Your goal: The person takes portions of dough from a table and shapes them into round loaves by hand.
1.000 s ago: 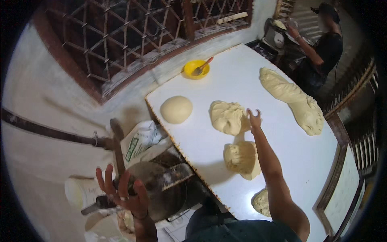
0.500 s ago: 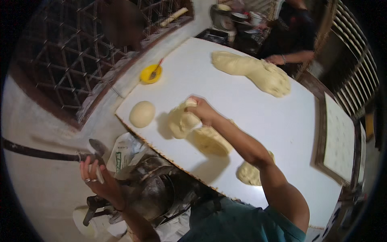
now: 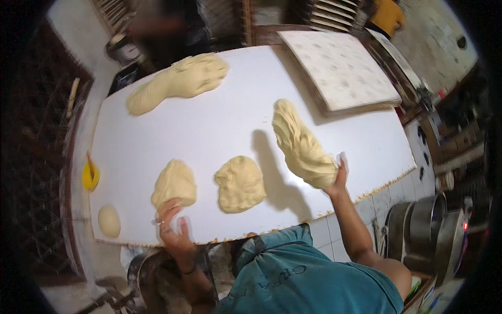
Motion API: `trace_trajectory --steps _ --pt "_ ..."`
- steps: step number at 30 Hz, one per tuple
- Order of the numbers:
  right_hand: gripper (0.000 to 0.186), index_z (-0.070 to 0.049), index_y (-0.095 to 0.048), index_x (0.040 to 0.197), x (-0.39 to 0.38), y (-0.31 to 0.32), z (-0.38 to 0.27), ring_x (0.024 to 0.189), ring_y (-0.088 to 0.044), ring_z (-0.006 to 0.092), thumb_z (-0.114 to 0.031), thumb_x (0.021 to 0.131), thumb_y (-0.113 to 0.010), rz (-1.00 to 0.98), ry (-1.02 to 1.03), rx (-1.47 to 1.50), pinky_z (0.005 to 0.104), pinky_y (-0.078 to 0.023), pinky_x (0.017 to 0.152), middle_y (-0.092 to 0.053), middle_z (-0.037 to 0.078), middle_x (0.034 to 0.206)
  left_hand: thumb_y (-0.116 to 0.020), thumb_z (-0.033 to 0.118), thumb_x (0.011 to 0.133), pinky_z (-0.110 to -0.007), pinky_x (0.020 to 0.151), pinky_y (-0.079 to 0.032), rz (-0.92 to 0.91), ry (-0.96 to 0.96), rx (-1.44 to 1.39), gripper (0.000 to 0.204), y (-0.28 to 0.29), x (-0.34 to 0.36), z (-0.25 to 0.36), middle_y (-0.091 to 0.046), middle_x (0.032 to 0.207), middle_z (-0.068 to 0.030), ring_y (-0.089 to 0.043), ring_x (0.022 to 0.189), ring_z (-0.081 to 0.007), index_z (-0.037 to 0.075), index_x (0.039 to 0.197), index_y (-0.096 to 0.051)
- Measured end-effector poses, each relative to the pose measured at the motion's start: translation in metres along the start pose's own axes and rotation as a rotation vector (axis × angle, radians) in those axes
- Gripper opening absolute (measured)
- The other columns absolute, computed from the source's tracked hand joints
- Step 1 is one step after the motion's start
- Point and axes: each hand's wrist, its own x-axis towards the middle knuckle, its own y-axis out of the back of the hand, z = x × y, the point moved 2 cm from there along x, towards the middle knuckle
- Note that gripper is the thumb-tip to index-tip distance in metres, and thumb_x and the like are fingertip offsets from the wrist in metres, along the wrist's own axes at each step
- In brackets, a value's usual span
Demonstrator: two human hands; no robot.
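- Reading the clock with twelve at the far side of the view, I find the long dough (image 3: 300, 144) at 11 o'clock from my right hand (image 3: 339, 177), its near end against that hand.
- The long dough's axis runs from 5 to 11 o'clock; its shadow lies apart on the 8 o'clock side, so I judge the piece to be raised above the table (image 3: 225, 125).
- My right hand is the nearer: its thumb stands out at the dough's side, while the fingers are hidden, and I cannot tell whether they close on it.
- My left hand (image 3: 175, 230) has fingers and thumb parted, at the 6 o'clock edge of the left lump (image 3: 176, 183); contact I cannot confirm.
- The middle lump (image 3: 239, 184) sits at 2 o'clock from my left hand, obstructing its line to the long dough; between the right hand and that dough I see no obstacle.
- The board stack (image 3: 340, 68) stands at 1 o'clock from the long dough, the far dough (image 3: 180, 81) at 10.
- From my left hand, the round ball (image 3: 109, 221) lies at 9 o'clock, the yellow bowl (image 3: 90, 177) at 10.
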Motion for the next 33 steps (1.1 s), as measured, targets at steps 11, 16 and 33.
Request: trace_trajectory --steps 11,16,33 --pt "0.090 -0.010 -0.030 0.138 -0.047 0.178 -0.079 0.133 -0.013 0.0465 -0.018 0.062 -0.076 0.311 0.419 -2.120 0.0585 -0.017 0.104 -0.014 0.029 0.143 -0.077 0.040 0.062 -0.065 0.101 -0.010 -0.871 -0.062 0.349 0.098 -0.371 -0.134 0.018 -0.002 0.145 -0.0296 -0.003 0.134 -0.0470 0.018 0.142 -0.025" --pt "0.073 -0.015 -0.041 0.133 0.088 0.138 -0.097 0.136 -0.014 0.0390 -0.030 0.068 -0.072 -0.316 0.469 -2.161 0.0675 -0.006 0.100 -0.023 0.023 0.144 -0.070 0.014 0.068 -0.059 0.107 -0.005 -0.665 -0.163 0.355 0.073 -0.447 -0.092 0.002 -0.009 0.150 -0.0157 -0.003 0.135 -0.0442 0.015 0.135 -0.041" --pt "0.046 -0.003 -0.051 0.115 -0.034 0.075 -0.125 0.089 -0.060 0.0344 -0.024 0.078 -0.068 -0.410 0.836 -1.305 0.0373 -0.048 0.078 -0.059 0.018 0.102 -0.070 0.029 0.076 -0.037 0.063 -0.048 -0.426 -0.282 -0.403 0.029 -0.350 -0.073 0.139 -0.063 0.078 -0.0136 -0.061 0.069 -0.0288 0.003 0.088 -0.064"
